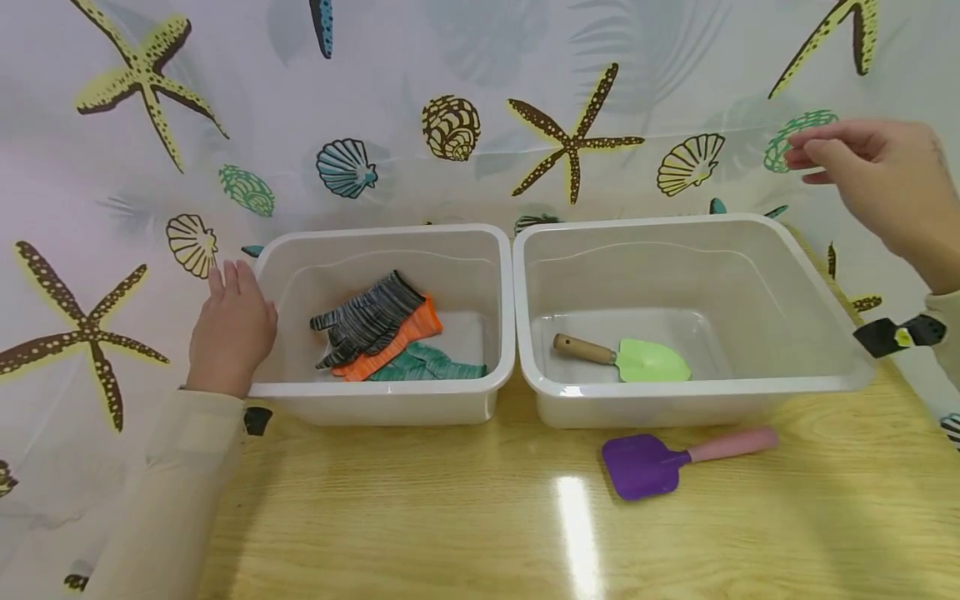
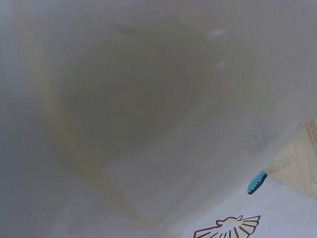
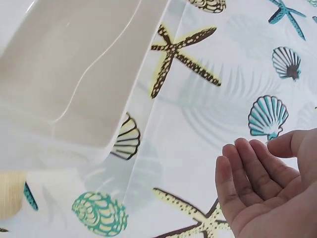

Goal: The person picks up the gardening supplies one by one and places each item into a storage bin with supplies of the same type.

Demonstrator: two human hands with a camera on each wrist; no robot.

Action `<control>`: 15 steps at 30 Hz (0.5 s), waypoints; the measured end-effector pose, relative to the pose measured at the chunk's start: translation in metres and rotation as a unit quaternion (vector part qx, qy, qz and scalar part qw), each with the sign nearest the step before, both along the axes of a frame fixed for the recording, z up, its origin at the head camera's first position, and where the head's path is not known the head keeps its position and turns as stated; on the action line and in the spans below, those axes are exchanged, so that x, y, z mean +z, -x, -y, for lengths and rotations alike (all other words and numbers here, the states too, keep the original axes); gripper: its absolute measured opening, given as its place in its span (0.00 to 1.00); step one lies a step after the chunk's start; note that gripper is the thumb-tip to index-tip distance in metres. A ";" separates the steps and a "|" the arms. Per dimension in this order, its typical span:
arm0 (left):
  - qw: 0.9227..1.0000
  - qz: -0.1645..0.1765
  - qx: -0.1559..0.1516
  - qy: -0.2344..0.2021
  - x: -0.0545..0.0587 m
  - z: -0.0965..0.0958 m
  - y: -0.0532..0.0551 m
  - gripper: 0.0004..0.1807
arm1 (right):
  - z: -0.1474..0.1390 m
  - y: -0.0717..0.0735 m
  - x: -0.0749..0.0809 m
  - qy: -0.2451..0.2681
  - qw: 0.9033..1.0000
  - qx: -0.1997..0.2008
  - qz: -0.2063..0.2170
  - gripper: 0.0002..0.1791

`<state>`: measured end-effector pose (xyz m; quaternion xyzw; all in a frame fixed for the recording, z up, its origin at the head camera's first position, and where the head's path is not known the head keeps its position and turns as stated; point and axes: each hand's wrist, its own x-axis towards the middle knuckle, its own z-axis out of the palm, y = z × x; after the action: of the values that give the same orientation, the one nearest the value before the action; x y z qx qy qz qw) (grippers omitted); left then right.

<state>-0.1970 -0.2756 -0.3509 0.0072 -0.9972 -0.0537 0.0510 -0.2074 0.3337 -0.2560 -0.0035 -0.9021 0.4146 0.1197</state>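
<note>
My left hand (image 1: 234, 325) lies against the outer left side of the left white bin (image 1: 390, 390), its fingers extended. That bin's pale wall (image 2: 208, 129) fills most of the left wrist view. Inside it are a dark grey glove (image 1: 375, 308), an orange glove (image 1: 401, 340) and a green glove (image 1: 427, 365). My right hand (image 1: 888, 179) is raised beyond the back right corner of the right white bin (image 1: 697, 387), holding nothing. Its fingers (image 3: 252, 173) bend loosely in the right wrist view. A green trowel with a wooden handle (image 1: 588, 348) lies in the right bin.
On the wooden table (image 1: 420, 508), in front of the right bin, lies a purple shovel (image 1: 643, 468) with a pink handle. The bins stand side by side, rims almost meeting. Behind them hangs a white cloth (image 1: 480, 83) printed with starfish and shells.
</note>
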 end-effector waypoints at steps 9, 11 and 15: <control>1.000 0.005 0.002 0.001 0.005 -0.004 -0.001 0.34 | -0.045 -0.014 -0.035 -0.198 0.976 -0.059 0.070 0.29; 1.000 0.008 0.001 0.001 0.005 -0.004 -0.001 0.34 | -0.050 -0.017 -0.043 -0.222 0.972 -0.047 0.059 0.28; 1.000 0.013 0.001 -0.001 0.003 -0.002 0.000 0.35 | -0.054 -0.019 -0.059 -0.243 0.969 -0.010 0.039 0.29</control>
<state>-0.1969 -0.2733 -0.3477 0.0087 -0.9978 -0.0546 0.0376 -0.1883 0.3876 -0.3145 0.0002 -0.9797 0.1813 0.0858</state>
